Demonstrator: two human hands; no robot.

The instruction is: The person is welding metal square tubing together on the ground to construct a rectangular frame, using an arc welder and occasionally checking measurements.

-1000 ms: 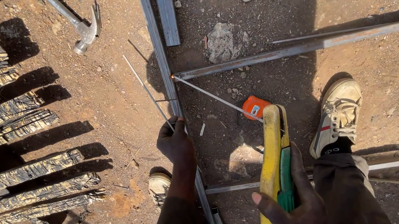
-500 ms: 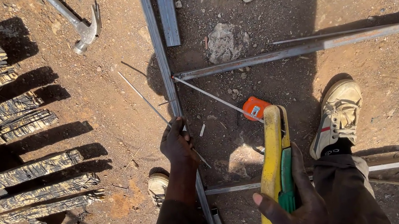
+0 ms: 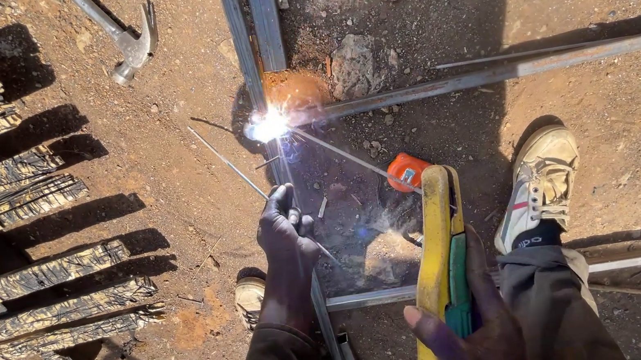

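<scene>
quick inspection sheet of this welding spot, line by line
surface: bare red dirt ground, stones.
job's things: bright arc where steel bars meet; thin rod; yellow-green electrode holder with orange tip.
clutter: claw hammer, rock, stacked strips.
grips: left hand on the rod; right hand grips the holder.
cables: nothing seen.
surroundings: shoe, long shadows.

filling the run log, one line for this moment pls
left hand: thin rod | right hand: yellow-green holder | arc: lit at steel frame joint
</scene>
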